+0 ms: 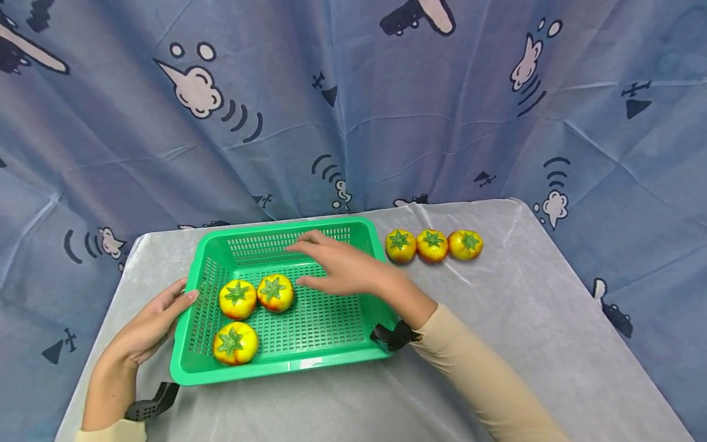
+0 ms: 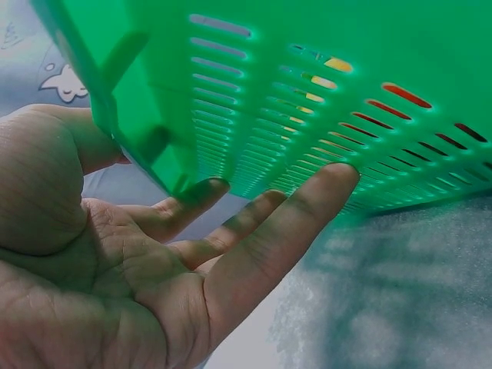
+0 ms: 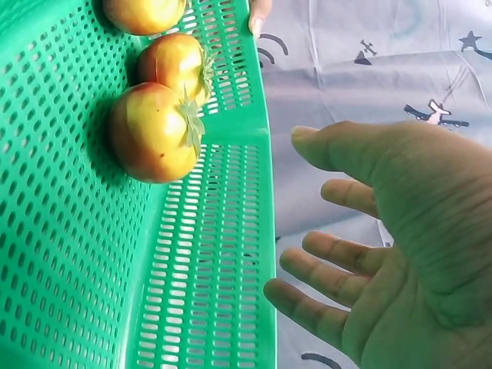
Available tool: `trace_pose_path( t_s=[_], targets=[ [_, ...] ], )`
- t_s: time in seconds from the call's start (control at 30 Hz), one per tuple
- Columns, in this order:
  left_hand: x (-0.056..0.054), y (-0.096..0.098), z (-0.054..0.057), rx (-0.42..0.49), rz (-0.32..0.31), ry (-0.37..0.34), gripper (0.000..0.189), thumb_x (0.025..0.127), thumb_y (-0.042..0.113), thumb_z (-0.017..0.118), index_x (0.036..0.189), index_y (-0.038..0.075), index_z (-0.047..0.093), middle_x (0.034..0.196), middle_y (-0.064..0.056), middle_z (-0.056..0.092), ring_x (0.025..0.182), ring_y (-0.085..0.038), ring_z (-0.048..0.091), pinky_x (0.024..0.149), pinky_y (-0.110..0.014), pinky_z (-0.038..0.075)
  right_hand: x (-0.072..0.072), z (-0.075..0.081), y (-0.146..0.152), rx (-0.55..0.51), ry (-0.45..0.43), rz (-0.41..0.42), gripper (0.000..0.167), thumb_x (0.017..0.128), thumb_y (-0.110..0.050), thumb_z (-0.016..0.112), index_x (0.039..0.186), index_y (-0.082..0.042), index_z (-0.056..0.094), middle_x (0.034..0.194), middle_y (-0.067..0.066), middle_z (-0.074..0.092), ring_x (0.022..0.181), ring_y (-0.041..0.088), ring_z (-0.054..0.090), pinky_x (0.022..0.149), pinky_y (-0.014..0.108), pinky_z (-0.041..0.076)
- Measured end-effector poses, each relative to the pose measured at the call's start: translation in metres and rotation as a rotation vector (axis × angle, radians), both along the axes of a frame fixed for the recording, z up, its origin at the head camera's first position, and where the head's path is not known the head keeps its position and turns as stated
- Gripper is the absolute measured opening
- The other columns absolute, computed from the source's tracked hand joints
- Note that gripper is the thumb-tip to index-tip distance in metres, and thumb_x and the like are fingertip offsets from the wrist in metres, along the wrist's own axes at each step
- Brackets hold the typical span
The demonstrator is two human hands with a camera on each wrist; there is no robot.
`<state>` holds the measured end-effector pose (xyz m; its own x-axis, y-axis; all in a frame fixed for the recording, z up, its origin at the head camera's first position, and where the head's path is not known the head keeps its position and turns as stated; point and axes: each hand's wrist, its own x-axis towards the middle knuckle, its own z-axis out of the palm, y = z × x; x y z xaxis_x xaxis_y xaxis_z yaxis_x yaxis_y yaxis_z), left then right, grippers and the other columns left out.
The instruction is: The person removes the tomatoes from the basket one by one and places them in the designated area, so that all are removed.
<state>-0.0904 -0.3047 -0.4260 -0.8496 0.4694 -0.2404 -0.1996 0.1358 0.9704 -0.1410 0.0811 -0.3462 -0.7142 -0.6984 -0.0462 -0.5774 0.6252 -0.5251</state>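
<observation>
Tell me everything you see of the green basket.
The green basket is rectangular, open-topped and looks plastic, with slotted walls, a perforated floor and a smooth rim. It stands upright on the gray-covered table. Three yellow-and-red persimmon-like fruits rest on its floor toward the left end. The left hand grips its left side, thumb over the rim; the right hand hovers over it, empty.

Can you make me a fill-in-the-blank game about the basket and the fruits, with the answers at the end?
1. The basket is coloured ____.
2. The number of fruits inside the basket is ____.
3. In the head view, the row of fruits on the table is on the basket's ____ side.
4. The hand gripping the basket's edge is the person's ____ one.

Missing words: green; three; right; left.
</observation>
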Motion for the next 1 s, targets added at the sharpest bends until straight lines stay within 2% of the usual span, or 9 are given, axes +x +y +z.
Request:
trace_pose_path(
  t_s=[0.37,0.7,0.83,1.0],
  targets=[
    [0.002,0.002,0.001,-0.033,0.022,-0.001,0.070,0.118,0.027,0.036,0.165,-0.008,-0.002,0.127,0.013,0.067,0.110,-0.013,0.076,0.089,-0.035,0.066,-0.010,-0.003,-0.024,0.078,-0.021,0.074,0.061,0.104,-0.034,0.071,0.159,-0.020,0.049,0.163,0.008,0.045,0.146,0.026,0.052,0.119,0.044,0.049],
    [-0.001,0.003,0.004,-0.025,0.003,0.030,0.068,0.118,0.025,0.035,0.164,-0.009,-0.002,0.127,0.010,0.068,0.109,-0.015,0.076,0.087,-0.037,0.067,-0.017,-0.014,-0.043,0.154,-0.103,0.103,0.065,0.103,-0.036,0.071,0.160,-0.015,0.047,0.163,0.011,0.044,0.145,0.025,0.054,0.120,0.041,0.049],
    [-0.001,0.002,0.003,-0.030,0.010,0.021,0.070,0.118,0.026,0.036,0.164,-0.009,-0.003,0.127,0.011,0.068,0.109,-0.014,0.076,0.088,-0.036,0.067,-0.018,-0.019,-0.050,0.186,-0.116,0.126,0.065,0.103,-0.036,0.071,0.159,-0.011,0.049,0.161,0.011,0.047,0.143,0.024,0.055,0.120,0.038,0.049],
    [0.000,0.002,0.002,-0.040,0.023,0.013,0.070,0.118,0.027,0.037,0.164,-0.009,-0.001,0.126,0.011,0.069,0.109,-0.014,0.076,0.088,-0.036,0.067,-0.017,-0.024,-0.055,0.235,-0.124,0.140,0.064,0.103,-0.039,0.071,0.157,-0.012,0.051,0.158,0.009,0.050,0.141,0.022,0.055,0.119,0.036,0.048]
  ],
)
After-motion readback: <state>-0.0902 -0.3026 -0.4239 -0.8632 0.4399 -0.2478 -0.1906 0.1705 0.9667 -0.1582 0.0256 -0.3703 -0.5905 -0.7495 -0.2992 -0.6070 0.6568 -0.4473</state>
